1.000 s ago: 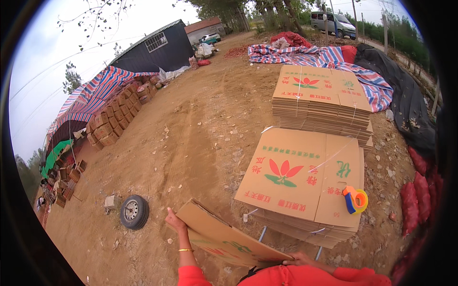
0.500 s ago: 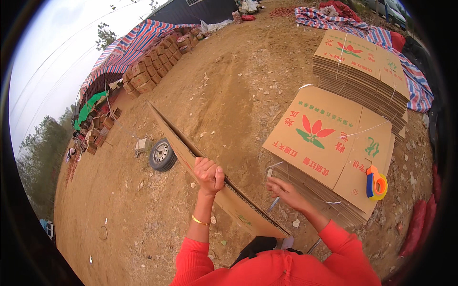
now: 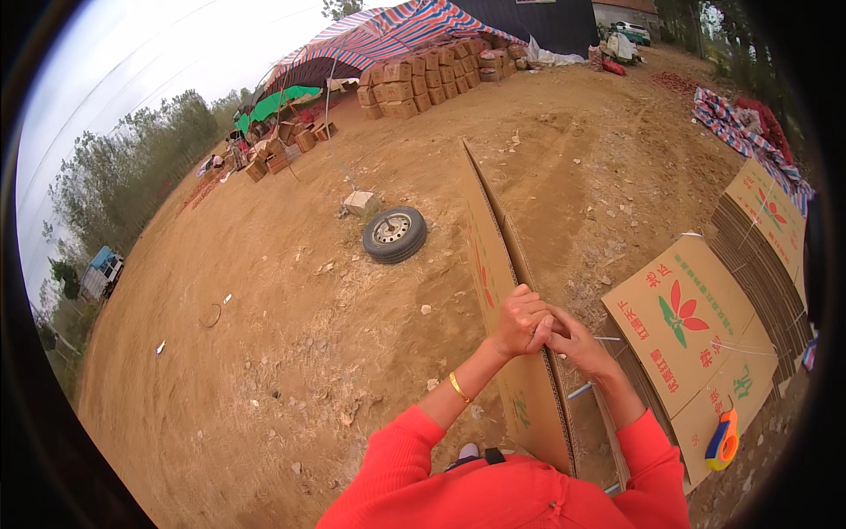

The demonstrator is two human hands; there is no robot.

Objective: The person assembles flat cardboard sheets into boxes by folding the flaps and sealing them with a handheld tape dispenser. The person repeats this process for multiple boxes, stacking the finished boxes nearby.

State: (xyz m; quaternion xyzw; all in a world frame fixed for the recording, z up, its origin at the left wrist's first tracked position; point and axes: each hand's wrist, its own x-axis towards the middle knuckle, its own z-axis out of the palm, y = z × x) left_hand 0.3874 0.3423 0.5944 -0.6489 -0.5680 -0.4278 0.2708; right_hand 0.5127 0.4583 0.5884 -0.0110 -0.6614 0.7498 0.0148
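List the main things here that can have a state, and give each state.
Held carton: flat-folded, upright, slightly parted
Left hand: closed over its top edge
Right hand: fingers bent, against left hand
Near carton stack: flat, strapped
Far carton stack: flat, strapped
Tape dispenser: resting on near carton stack
Wheel: lying on its side
Striped awning: spread

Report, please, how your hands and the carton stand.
Left hand gripping flattened carton at top edge, right hand close beside. Carton upright, panels parted. Tape dispenser on carton stack at right.
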